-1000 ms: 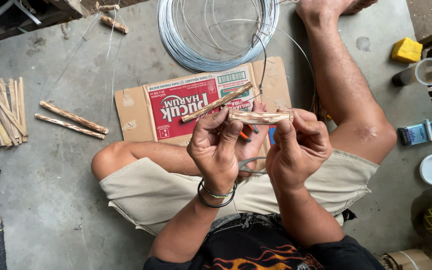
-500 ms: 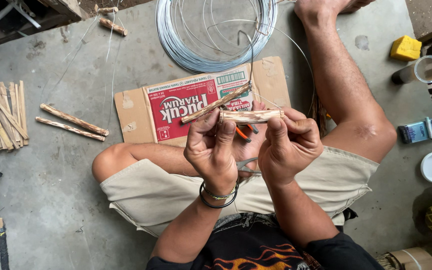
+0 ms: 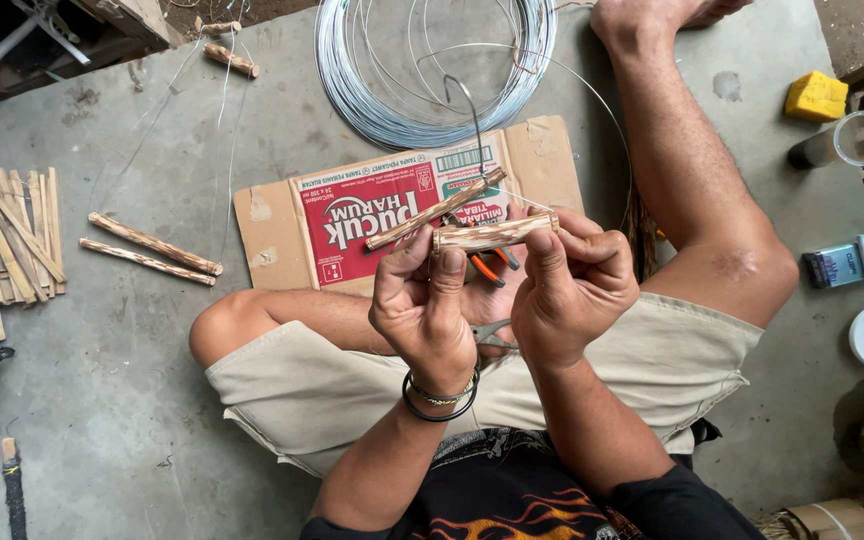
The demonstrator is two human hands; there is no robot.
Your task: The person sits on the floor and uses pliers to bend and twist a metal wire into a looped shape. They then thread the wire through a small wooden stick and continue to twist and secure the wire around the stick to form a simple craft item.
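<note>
At frame centre, left hand point(image 3: 422, 305) and right hand point(image 3: 572, 285) pinch a short mottled wooden stick point(image 3: 495, 233) above a flattened red-printed cardboard box point(image 3: 352, 215) on grey concrete floor point(image 3: 102, 420), coiled silver wire point(image 3: 432, 60) at top.

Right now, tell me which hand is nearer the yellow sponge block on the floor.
Right. The right hand grips a wooden stick's end on the side toward the yellow sponge block; the left hand holds the stick's other end, farther away.
</note>
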